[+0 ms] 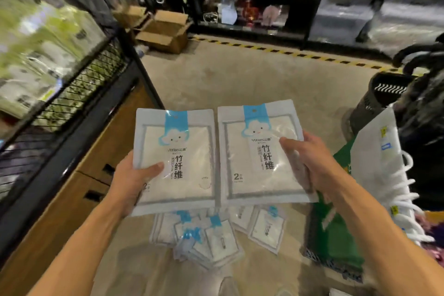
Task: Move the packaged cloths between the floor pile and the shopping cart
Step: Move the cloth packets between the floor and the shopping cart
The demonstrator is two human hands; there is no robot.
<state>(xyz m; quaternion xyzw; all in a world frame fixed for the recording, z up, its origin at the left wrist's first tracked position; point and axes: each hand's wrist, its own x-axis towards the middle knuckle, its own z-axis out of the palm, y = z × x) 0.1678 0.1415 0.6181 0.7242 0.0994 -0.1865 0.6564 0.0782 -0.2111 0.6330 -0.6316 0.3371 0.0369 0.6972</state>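
Note:
My left hand grips one packaged cloth by its lower left corner. My right hand grips a second packaged cloth by its right edge. Both are flat white packs with a blue cloud tab, held side by side at waist height. Directly below them, the floor pile of several similar packs lies scattered on the concrete. The shopping cart stands at the right, dark-framed, with green and white packaged goods in it.
A black wire-mesh display rack on a wooden base runs along the left. Open cardboard boxes sit on the floor ahead. Dark shelving with bags and bins lines the back, behind yellow-black floor tape. A dark slotted bin stands at right.

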